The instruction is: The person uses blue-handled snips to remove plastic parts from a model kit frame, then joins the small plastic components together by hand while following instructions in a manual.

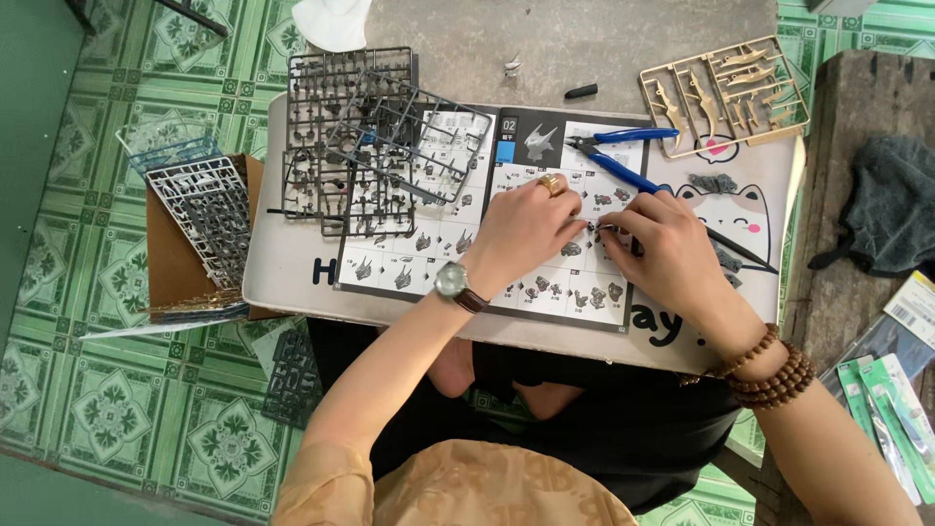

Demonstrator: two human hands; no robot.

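My left hand (526, 229), with a gold ring and a wristwatch, and my right hand (662, 244), with wooden bead bracelets at the wrist, meet over an open instruction booklet (467, 209). Together their fingertips pinch a tiny grey model part (596, 228). The booklet lies on a white lap tray (282, 263) with a cartoon cat print. Blue-handled nippers (623, 156) rest on the booklet just beyond my right hand.
Grey part frames (375, 136) are stacked on the tray's left. A gold part frame (726, 93) lies at the far right. A cardboard box (185, 253) with more frames sits on the green tiled floor at left. Packaged tools (891, 409) lie at right.
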